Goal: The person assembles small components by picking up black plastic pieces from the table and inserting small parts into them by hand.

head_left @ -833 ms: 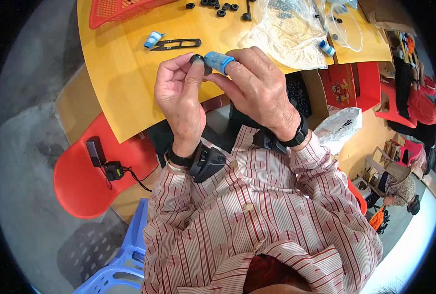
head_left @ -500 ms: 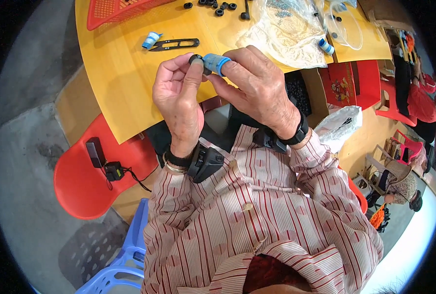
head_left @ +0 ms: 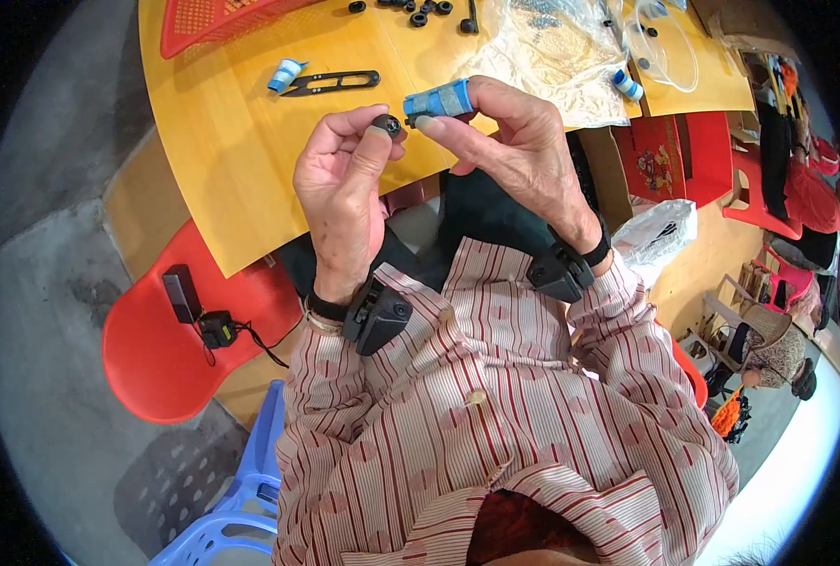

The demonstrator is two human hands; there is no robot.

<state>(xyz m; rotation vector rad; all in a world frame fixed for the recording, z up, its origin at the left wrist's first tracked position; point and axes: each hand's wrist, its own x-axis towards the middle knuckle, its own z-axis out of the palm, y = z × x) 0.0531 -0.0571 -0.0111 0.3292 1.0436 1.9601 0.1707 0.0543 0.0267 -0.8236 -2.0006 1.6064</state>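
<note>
My left hand [head_left: 349,174] pinches a small black round part [head_left: 388,124] between thumb and fingers, its hollow end facing right. Just right of it, my right hand [head_left: 523,141] is closed, with a blue tape-like sleeve [head_left: 439,100] around its index finger. Between that sleeve and the thumb tip a small black piece [head_left: 410,121] shows, mostly hidden. The two hands are slightly apart over the yellow table [head_left: 241,170]. Beyond my left hand lie black thread snips [head_left: 335,83] and another blue-and-white sleeve [head_left: 288,75].
Several black round parts [head_left: 420,18] lie near a red plastic basket [head_left: 222,24]. A clear plastic bag [head_left: 542,66] and a third blue sleeve [head_left: 627,85] are at the right. A red chair [head_left: 156,349] with black devices stands left; a red box [head_left: 665,160] sits right.
My right hand has drawn back to the right and turned, so the hands, which met before, are now apart. The black part in my left hand now shows its hollow end.
</note>
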